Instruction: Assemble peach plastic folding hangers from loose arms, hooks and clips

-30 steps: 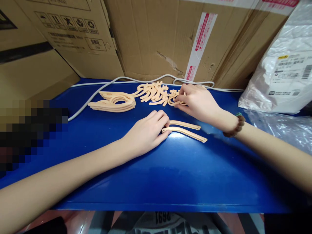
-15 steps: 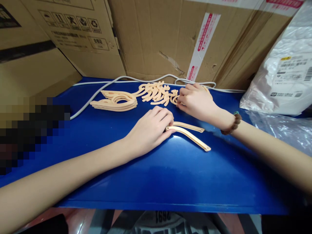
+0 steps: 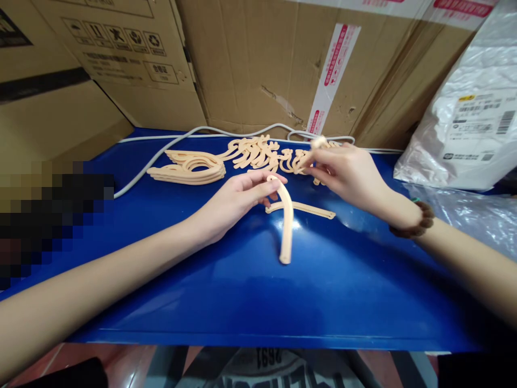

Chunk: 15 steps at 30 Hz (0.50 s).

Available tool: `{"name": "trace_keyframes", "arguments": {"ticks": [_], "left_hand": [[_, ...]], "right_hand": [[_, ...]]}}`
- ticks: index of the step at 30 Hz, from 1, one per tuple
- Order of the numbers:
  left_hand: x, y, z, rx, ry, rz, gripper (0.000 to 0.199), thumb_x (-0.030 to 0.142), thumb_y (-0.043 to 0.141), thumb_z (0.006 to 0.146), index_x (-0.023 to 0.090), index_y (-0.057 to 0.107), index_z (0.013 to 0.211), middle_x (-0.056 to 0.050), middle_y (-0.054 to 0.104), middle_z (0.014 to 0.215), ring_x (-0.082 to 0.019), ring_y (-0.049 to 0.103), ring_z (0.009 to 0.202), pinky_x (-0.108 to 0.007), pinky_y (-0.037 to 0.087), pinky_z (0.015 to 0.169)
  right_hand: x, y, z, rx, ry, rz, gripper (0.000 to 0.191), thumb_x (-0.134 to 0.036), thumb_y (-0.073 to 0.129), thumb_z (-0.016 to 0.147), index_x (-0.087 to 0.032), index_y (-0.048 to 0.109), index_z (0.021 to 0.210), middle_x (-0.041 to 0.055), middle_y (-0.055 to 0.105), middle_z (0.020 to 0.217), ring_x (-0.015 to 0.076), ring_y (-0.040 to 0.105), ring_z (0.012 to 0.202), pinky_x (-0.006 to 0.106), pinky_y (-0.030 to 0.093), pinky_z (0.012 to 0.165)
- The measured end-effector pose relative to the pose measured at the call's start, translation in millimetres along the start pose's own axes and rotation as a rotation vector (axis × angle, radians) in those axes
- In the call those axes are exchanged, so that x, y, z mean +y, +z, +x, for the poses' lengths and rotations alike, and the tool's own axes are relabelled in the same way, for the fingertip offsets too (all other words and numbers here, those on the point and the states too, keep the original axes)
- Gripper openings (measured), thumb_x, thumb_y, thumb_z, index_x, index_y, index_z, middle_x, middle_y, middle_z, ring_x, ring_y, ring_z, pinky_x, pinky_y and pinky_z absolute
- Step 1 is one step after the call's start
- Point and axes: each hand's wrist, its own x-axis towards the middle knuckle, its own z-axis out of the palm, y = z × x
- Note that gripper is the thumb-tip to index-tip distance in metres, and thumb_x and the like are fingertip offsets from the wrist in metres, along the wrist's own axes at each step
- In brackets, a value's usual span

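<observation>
My left hand (image 3: 246, 200) is closed, pinching a curved beige plastic hanger arm (image 3: 287, 231) by its upper end. The arm is lifted off the blue table, its far end pointing toward me. Just behind it a second hanger arm (image 3: 309, 208) lies on the table, near my left fingertips. On the right, my right hand (image 3: 343, 172) is closed around a small beige hook piece (image 3: 319, 142), blurred and partly hidden by the fingers. Beyond both hands lies a loose pile of beige hooks (image 3: 254, 151). Left of the pile, several folded beige hangers (image 3: 186, 175) are stacked.
A grey-white cable (image 3: 151, 164) runs along the back of the blue table (image 3: 181, 302). Cardboard boxes (image 3: 242, 70) wall off the back and left. A white plastic parcel bag (image 3: 452, 124) stands at right, with clear film (image 3: 476, 210) in front.
My left hand has raised one hanger arm and turned it toward me; the other stays lying. My right hand has drawn back right from the pile with a small hook piece.
</observation>
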Motion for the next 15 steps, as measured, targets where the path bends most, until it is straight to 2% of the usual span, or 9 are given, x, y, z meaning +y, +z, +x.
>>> {"name": "trace_keyframes", "arguments": {"ticks": [4, 6, 9, 12, 15], "left_hand": [[3.2, -0.5, 0.1, -0.007, -0.035, -0.047, 0.021, 0.033, 0.055, 0.096, 0.016, 0.065, 0.090, -0.001, 0.061, 0.081, -0.011, 0.059, 0.074, -0.022, 0.050, 0.069], [4.5, 0.4, -0.3, 0.005, -0.072, -0.084, 0.022, 0.034, 0.051, 0.098, 0.016, 0.060, 0.088, 0.000, 0.058, 0.076, -0.010, 0.057, 0.064, -0.021, 0.049, 0.058], [6.8, 3.0, -1.0, 0.042, -0.120, -0.097, 0.024, 0.034, 0.045, 0.099, 0.017, 0.052, 0.083, 0.003, 0.050, 0.066, -0.007, 0.045, 0.047, -0.016, 0.035, 0.039], [9.0, 5.8, -2.2, 0.042, -0.157, -0.084, 0.025, 0.034, 0.040, 0.100, 0.018, 0.048, 0.082, 0.004, 0.044, 0.061, -0.006, 0.038, 0.042, -0.015, 0.026, 0.035], [9.5, 6.4, -4.0, 0.045, -0.158, -0.022, 0.023, 0.035, 0.037, 0.100, 0.020, 0.047, 0.087, 0.005, 0.042, 0.061, -0.006, 0.034, 0.041, -0.015, 0.023, 0.036]], "right_hand": [[-2.9, 0.9, -9.3, 0.003, 0.056, 0.149, 0.023, -0.030, 0.049, 0.098, -0.019, 0.069, 0.099, 0.0065, 0.073, 0.097, 0.0221, 0.067, 0.084, 0.033, 0.045, 0.074], [-4.0, 1.1, -10.2, -0.001, 0.069, 0.252, 0.020, -0.030, 0.052, 0.096, -0.020, 0.070, 0.098, 0.0053, 0.074, 0.099, 0.0215, 0.068, 0.087, 0.034, 0.047, 0.076], [-5.7, 1.7, -8.7, -0.027, 0.080, 0.481, 0.017, -0.032, 0.059, 0.093, -0.019, 0.070, 0.095, 0.0042, 0.073, 0.095, 0.0199, 0.068, 0.085, 0.034, 0.050, 0.076], [-6.6, 3.2, -6.9, -0.091, 0.162, 0.776, 0.018, -0.036, 0.067, 0.086, -0.018, 0.070, 0.089, 0.0037, 0.072, 0.089, 0.0184, 0.067, 0.080, 0.034, 0.053, 0.073], [-5.9, 4.8, -6.0, -0.127, 0.264, 0.916, 0.022, -0.038, 0.075, 0.079, -0.017, 0.072, 0.086, 0.0032, 0.073, 0.086, 0.0173, 0.066, 0.080, 0.033, 0.054, 0.075]]}}
